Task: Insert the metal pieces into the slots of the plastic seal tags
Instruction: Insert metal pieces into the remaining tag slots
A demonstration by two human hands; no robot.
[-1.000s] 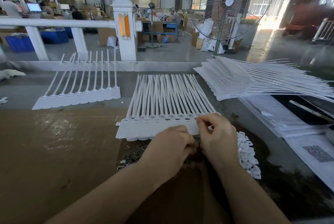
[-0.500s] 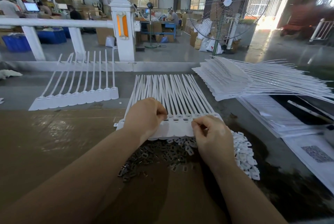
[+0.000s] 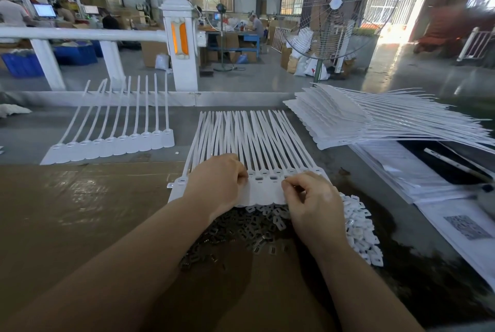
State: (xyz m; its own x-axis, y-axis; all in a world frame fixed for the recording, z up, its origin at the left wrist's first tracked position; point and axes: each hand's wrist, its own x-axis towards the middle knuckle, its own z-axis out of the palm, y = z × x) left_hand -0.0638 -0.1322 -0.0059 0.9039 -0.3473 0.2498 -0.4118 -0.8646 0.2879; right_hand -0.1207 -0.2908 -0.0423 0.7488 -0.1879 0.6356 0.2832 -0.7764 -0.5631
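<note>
At centre frame a strip of plastic seal tags [image 3: 265,187] lay flat on the bench, heads toward the person and tails fanned toward the top of the frame, an arrangement that presented the row of slots [image 3: 266,178] face-up for loading. The left hand [image 3: 214,184] rested on the left part of the strip with fingers curled and tips at a slot just left of two that showed open; whether it pinched a metal piece could not be told, the fingertips being turned away from the camera. The right hand [image 3: 310,197] hovered at the right part of the strip, thumb and forefinger drawn together as if pinching something small (nothing could be made out between them). The stock of metal pieces [image 3: 241,235] lay heaped directly below the strip, near both hands, evidently for short reaches. A pile of small white plastic parts [image 3: 359,227] sat at lower right of it. A second strip [image 3: 115,141] lay at left of frame, well apart, and a large stack of strips [image 3: 375,120] at upper right. In my judgement, insertion was under way mid-strip.
</note>
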